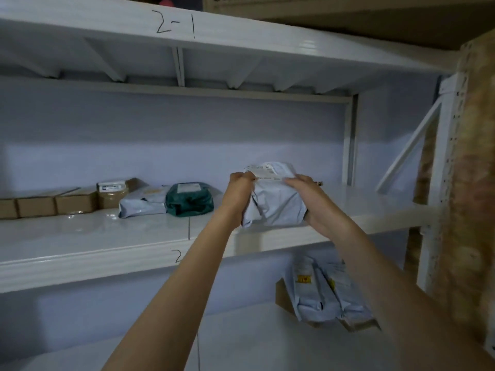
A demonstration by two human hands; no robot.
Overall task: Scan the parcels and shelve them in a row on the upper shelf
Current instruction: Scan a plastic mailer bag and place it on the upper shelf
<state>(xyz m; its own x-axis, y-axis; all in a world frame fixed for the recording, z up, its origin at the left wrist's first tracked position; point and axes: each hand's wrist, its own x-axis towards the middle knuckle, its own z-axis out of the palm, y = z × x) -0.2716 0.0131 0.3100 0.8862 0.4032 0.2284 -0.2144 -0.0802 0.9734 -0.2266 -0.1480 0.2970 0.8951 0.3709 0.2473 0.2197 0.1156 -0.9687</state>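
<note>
Parcel handling: both hands are grasping the grey mailer parcel (276,204) at the front edge of the upper shelf (80,236). The left hand (239,195) is pinching its top left corner; the right hand (308,199) is curling round its right side. The soft wrap is creasing, so the parcel is likely to slump forward off the edge once freed. A gap is separating it from the green parcel (189,199), risking an uneven row.

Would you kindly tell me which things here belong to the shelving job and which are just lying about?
Job: grey parcel held by left hand and right hand; shelved green parcel; upper shelf; parcels below.
Lying about: top cardboard box.
</note>
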